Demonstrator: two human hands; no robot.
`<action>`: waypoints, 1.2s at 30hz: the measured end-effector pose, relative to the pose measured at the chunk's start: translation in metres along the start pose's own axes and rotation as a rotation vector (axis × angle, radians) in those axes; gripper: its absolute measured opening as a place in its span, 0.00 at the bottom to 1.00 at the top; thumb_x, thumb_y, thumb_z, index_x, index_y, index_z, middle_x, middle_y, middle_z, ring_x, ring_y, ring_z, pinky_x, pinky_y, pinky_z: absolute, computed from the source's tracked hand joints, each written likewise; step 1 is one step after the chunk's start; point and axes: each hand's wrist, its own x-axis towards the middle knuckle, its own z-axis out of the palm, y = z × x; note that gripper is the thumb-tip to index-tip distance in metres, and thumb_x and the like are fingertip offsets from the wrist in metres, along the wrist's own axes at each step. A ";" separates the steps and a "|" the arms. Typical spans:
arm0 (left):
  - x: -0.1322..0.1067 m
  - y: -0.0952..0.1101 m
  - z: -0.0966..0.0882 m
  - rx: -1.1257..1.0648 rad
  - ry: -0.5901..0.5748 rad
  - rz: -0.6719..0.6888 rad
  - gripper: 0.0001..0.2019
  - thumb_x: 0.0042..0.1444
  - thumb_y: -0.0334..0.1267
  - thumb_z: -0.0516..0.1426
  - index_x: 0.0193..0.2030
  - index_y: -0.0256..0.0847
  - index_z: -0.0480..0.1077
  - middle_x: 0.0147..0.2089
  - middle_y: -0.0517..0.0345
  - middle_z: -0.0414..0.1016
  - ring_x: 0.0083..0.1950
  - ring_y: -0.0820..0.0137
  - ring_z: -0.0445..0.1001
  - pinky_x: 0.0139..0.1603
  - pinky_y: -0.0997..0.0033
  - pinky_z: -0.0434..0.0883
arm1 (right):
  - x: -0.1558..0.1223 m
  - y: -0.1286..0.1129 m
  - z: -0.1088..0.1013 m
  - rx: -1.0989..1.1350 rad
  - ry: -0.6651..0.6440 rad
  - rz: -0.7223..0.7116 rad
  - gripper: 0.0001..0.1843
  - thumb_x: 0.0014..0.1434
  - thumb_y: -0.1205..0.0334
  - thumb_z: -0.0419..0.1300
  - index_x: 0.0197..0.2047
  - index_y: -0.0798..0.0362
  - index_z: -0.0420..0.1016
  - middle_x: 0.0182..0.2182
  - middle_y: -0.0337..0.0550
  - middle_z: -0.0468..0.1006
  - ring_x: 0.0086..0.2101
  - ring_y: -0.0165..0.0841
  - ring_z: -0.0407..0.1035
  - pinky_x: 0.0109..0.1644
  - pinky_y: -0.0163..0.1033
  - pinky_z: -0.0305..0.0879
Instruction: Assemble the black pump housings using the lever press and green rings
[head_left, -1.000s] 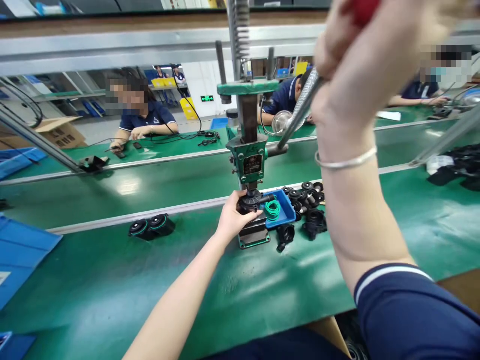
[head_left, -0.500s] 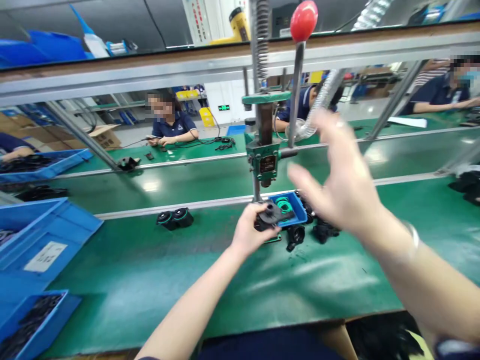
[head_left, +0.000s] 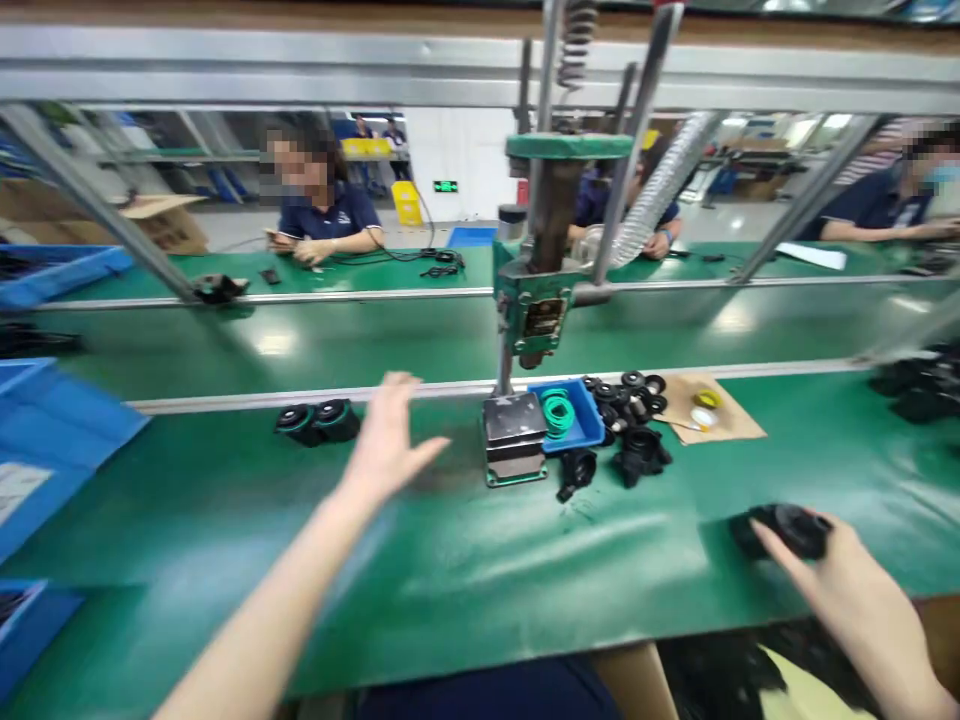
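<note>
Gripping a black part (head_left: 787, 528) in the right hand (head_left: 851, 575), fingers part-closed; it sits between them and the thumb, long axis roughly sideways, this hand far nearer. Left hand (head_left: 382, 442) spread wide, nothing held (blurry): two black housings (head_left: 335, 421) just left of its fingers, press base (head_left: 516, 430) right, blue tray (head_left: 587, 427) with green rings (head_left: 557, 413) past that.

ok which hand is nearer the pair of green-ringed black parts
Left. The left hand is just right of the green-ringed pair; the right hand is far off to the right, holding another black part.
</note>
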 end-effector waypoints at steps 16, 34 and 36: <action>-0.009 -0.089 -0.014 0.299 -0.471 -0.070 0.32 0.58 0.50 0.55 0.63 0.29 0.58 0.50 0.39 0.75 0.52 0.50 0.74 0.53 0.52 0.70 | 0.032 -0.097 0.055 -0.120 -0.255 -0.981 0.22 0.59 0.76 0.49 0.51 0.50 0.72 0.62 0.49 0.62 0.59 0.43 0.60 0.57 0.51 0.67; -0.103 0.080 0.085 -0.771 -0.386 -0.201 0.45 0.47 0.38 0.68 0.67 0.44 0.47 0.60 0.42 0.66 0.63 0.54 0.67 0.64 0.46 0.66 | -0.029 -0.116 0.057 0.470 -0.612 -0.364 0.24 0.62 0.47 0.57 0.56 0.51 0.66 0.54 0.49 0.69 0.56 0.37 0.65 0.62 0.49 0.64; -0.107 0.082 0.088 -0.859 -0.384 -0.278 0.46 0.47 0.36 0.68 0.67 0.42 0.46 0.60 0.41 0.67 0.62 0.54 0.69 0.63 0.46 0.66 | -0.042 -0.119 0.067 0.473 -0.433 -0.266 0.23 0.59 0.46 0.60 0.51 0.53 0.68 0.53 0.50 0.69 0.54 0.38 0.65 0.62 0.52 0.63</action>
